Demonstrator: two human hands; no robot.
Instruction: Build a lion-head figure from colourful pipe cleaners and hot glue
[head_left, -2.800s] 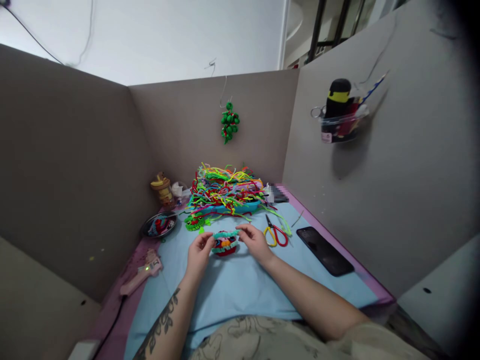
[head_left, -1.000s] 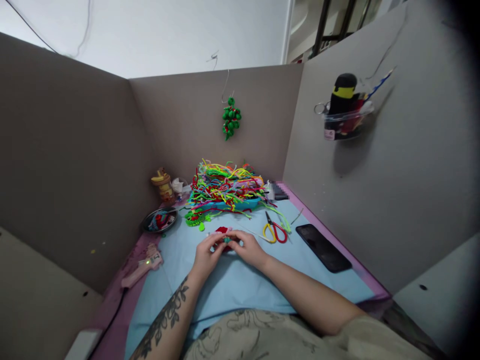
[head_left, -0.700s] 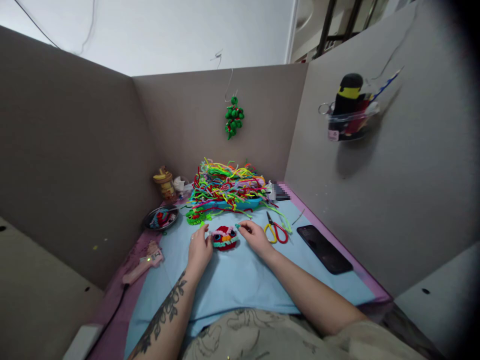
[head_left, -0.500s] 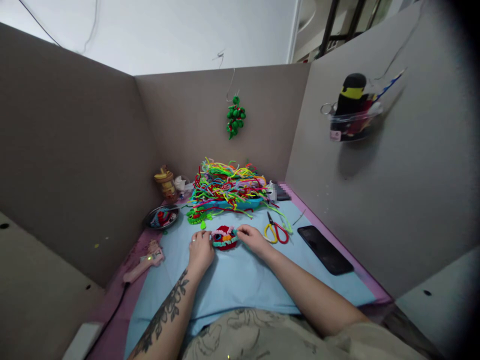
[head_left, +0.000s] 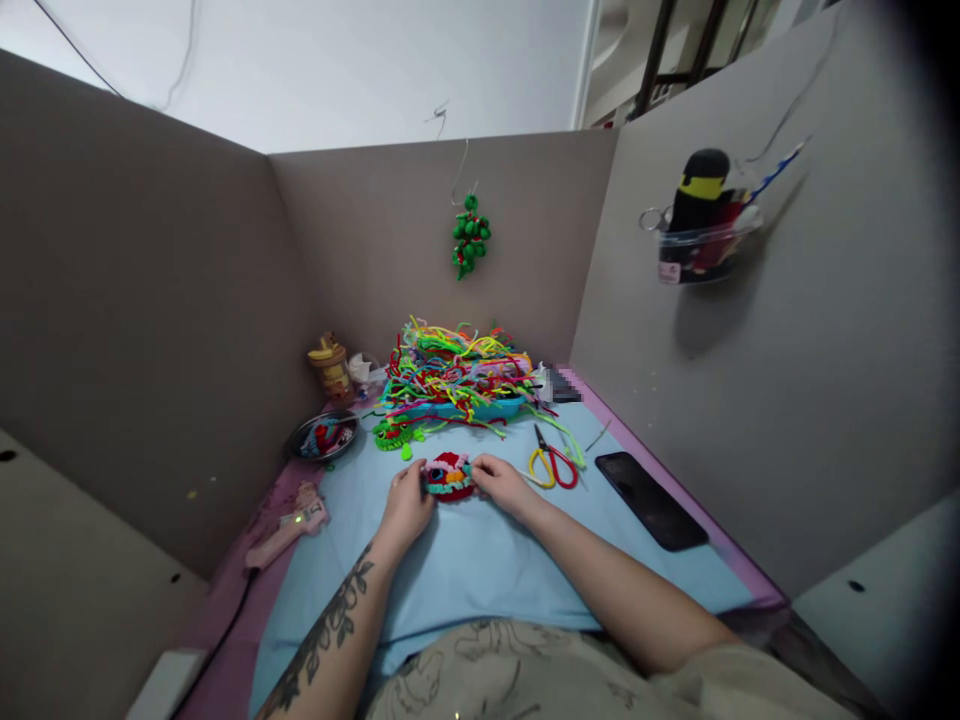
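A red pipe-cleaner figure with pink, teal and orange trim and a dark round eye lies on the light blue cloth. My left hand grips its left edge, fingers closed against it. On the opposite edge, my right hand pinches the teal trim between thumb and fingertips. Just behind the left hand sits a green pipe-cleaner piece with red parts. Scissors with one yellow and one red handle lie right of my right hand, blades pointing away.
A blue tray heaped with colourful pipe cleaners stands at the back. A dark bowl and a pink glue gun are on the left, a black phone on the right. Grey partitions enclose the table; a clear holder hangs at right.
My left hand has turned slightly, its fingers drawing in closer at the figure's left edge. My right fingertips have shifted a little to the left along the trim. The figure stays in place.
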